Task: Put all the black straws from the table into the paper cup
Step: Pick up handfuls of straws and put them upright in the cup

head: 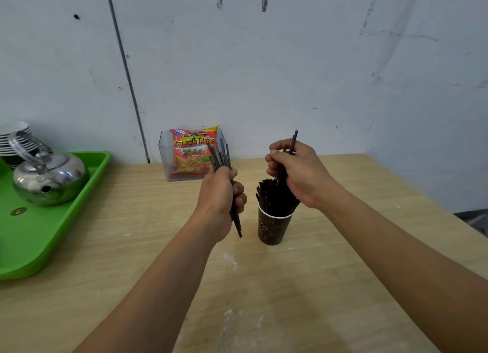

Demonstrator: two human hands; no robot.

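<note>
At the far left a green tray (31, 236) lies on the wooden table (148, 220) and carries a shiny metal kettle (50, 178); behind the kettle stands a stack of plates (15, 138). Further right, against the wall, a clear plastic box (164, 157) holds a red snack bag (194, 154) (the print on it reads "French Fries"). In front of this box the left hand (220, 194) is raised above the table, its fingers curled tightly around a bundle of black straws (219, 154); the bundle stands nearly upright, fans out above the fist, and its lower ends stick out below the hand, apart from the table. Just to the right of this hand the dark brown paper cup (273, 228) stands upright on the table, and it is filled with many packed straws (274, 197), which lean in different directions above the white rim. Over the cup the right hand (295, 173) pinches a single straw (293, 141) between the thumb and the curled fingers; this straw points up past the knuckles, and its lower end reaches down among the packed straws.
</note>
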